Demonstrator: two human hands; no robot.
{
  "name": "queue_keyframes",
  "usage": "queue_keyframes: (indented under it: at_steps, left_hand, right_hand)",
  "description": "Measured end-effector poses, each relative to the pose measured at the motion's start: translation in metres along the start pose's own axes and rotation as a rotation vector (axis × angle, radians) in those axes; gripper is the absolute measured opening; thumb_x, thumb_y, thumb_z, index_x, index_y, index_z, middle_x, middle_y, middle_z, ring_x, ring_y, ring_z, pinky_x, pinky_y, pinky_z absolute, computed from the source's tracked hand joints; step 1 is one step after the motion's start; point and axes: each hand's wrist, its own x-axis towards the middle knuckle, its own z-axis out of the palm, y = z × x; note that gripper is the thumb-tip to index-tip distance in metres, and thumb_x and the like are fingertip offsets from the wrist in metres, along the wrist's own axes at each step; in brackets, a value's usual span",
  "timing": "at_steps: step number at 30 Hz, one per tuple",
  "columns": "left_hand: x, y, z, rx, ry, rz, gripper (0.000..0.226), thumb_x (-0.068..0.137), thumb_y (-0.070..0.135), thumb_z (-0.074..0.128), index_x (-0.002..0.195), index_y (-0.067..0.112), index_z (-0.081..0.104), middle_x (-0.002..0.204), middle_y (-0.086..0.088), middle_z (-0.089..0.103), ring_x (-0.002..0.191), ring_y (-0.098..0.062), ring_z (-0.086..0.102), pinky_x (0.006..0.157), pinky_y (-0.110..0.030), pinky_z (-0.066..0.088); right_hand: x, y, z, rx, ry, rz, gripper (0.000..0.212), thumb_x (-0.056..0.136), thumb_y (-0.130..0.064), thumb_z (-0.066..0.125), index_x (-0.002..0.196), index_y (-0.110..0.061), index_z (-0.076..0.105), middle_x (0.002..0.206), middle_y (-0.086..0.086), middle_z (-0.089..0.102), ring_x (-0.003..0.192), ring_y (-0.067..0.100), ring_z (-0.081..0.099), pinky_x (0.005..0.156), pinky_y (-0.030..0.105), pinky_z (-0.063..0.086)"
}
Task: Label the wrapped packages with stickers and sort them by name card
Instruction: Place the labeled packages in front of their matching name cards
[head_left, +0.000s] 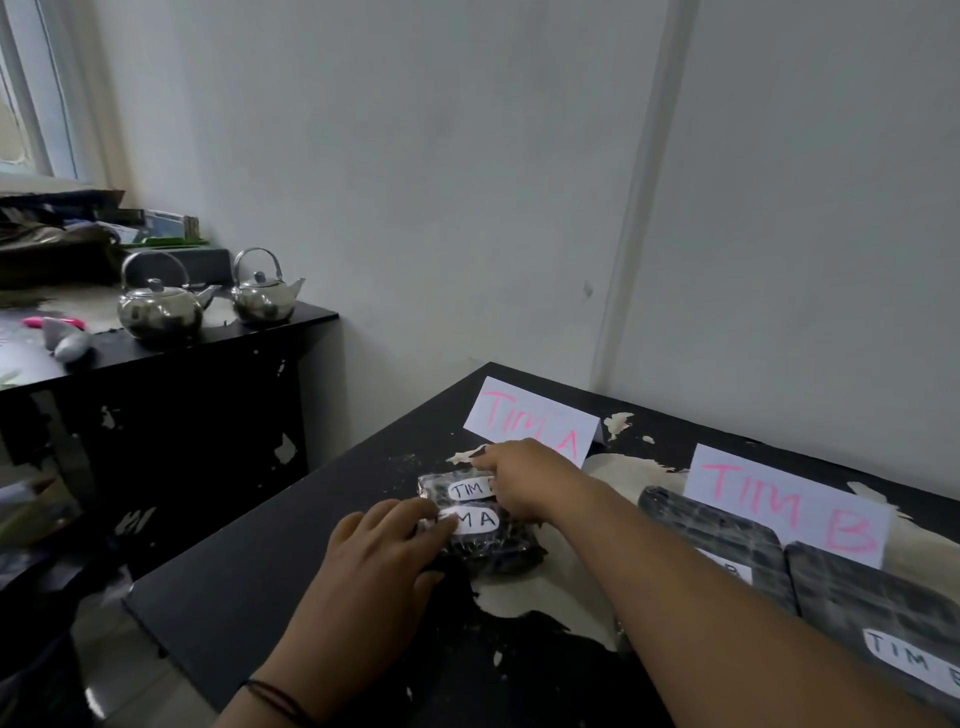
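Left hand (382, 545) fingers flat on near pkg (483, 540), right hand (524, 480) curled on far pkg (457, 486), by TIM A card (535, 423)

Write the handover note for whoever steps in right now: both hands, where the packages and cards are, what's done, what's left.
Left hand: fingers resting on the near TIM A package, touching its sticker.
Right hand: reaching over the far TIM A package; whether it grips is unclear.
Both packages lie in front of the TIM A card.
Two stickered packages lie by the TIM B card.
Done: all four visible packages labelled and grouped by card.
Left: release the A pair; check for unlabelled packages out of view.
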Motion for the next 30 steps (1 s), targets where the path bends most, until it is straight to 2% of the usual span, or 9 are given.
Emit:
queue_keyframes:
  at_steps: [5,10,13,15,18,20,22,25,30]
  left_hand:
    - [0.004,-0.006,0.003,-0.024,-0.031,-0.019,0.059,0.057,0.037,0.084,0.113,0.035,0.064,0.113,0.013,0.063,0.102,-0.010,0.061,0.082,-0.030,0.048]
    - [0.012,-0.010,0.001,-0.079,-0.004,-0.067,0.062,0.051,0.023,0.090,0.108,0.030,0.067,0.112,0.008,0.067,0.095,-0.012,0.067,0.080,-0.032,0.051]
    - [0.018,-0.013,0.011,-0.124,0.035,-0.133,0.060,0.056,0.005,0.086,0.111,0.020,0.067,0.119,-0.009,0.063,0.099,-0.027,0.067,0.082,-0.040,0.053]
    - [0.020,-0.012,0.015,-0.127,0.067,-0.201,0.058,0.060,0.004,0.082,0.114,0.019,0.066,0.123,-0.014,0.058,0.108,-0.034,0.060,0.083,-0.045,0.052]
    - [0.018,-0.005,0.016,-0.167,0.158,-0.249,0.058,0.063,0.008,0.074,0.117,0.024,0.058,0.120,-0.004,0.051,0.111,-0.024,0.046,0.088,-0.042,0.044]
    - [0.014,-0.001,0.015,-0.216,0.229,-0.265,0.047,0.070,0.017,0.058,0.116,0.024,0.053,0.119,0.001,0.048,0.109,-0.018,0.043,0.091,-0.036,0.036]
    - [0.011,0.001,0.016,-0.235,0.238,-0.303,0.042,0.071,0.027,0.043,0.112,0.024,0.050,0.116,0.004,0.047,0.107,-0.015,0.043,0.091,-0.033,0.033]
    - [0.011,-0.002,0.021,-0.297,0.223,-0.389,0.038,0.070,0.030,0.040,0.105,0.025,0.050,0.109,0.006,0.048,0.097,-0.008,0.041,0.085,-0.029,0.034]
    - [0.013,-0.003,0.021,-0.306,0.178,-0.453,0.038,0.068,0.023,0.052,0.106,0.019,0.058,0.104,0.005,0.052,0.089,-0.008,0.045,0.079,-0.026,0.037]
  right_hand:
    - [0.010,0.008,-0.005,0.022,-0.070,-0.003,0.046,0.085,-0.016,0.064,0.130,-0.024,0.056,0.134,-0.002,0.055,0.117,0.020,0.050,0.094,0.029,0.041]
    - [0.014,0.019,0.002,0.086,0.002,0.016,0.036,0.086,-0.028,0.063,0.122,-0.023,0.062,0.120,0.000,0.063,0.104,0.017,0.053,0.085,0.028,0.043]
    - [0.017,0.025,0.009,0.070,0.053,0.105,0.037,0.085,-0.040,0.063,0.116,-0.020,0.065,0.112,0.003,0.064,0.106,0.021,0.055,0.088,0.035,0.047]
    - [0.018,0.029,0.013,0.051,0.090,0.161,0.037,0.084,-0.047,0.061,0.108,-0.020,0.067,0.106,0.003,0.064,0.102,0.022,0.057,0.082,0.034,0.048]
    - [0.016,0.034,0.018,0.028,0.100,0.207,0.038,0.084,-0.052,0.056,0.097,-0.017,0.064,0.095,0.003,0.060,0.093,0.022,0.056,0.071,0.031,0.043]
    - [0.014,0.036,0.017,0.046,0.094,0.194,0.032,0.085,-0.051,0.055,0.090,-0.020,0.063,0.092,0.001,0.057,0.089,0.020,0.053,0.072,0.031,0.043]
    - [0.010,0.038,0.014,0.087,0.054,0.174,0.029,0.085,-0.046,0.057,0.101,-0.024,0.065,0.103,0.001,0.061,0.095,0.019,0.055,0.082,0.034,0.048]
    - [0.006,0.037,0.011,0.075,0.024,0.165,0.046,0.087,-0.042,0.058,0.128,-0.023,0.055,0.127,0.003,0.057,0.114,0.021,0.052,0.094,0.036,0.045]
    - [0.010,0.030,0.016,0.121,0.058,0.164,0.043,0.089,-0.041,0.056,0.126,-0.017,0.056,0.118,0.007,0.058,0.106,0.024,0.054,0.084,0.033,0.045]
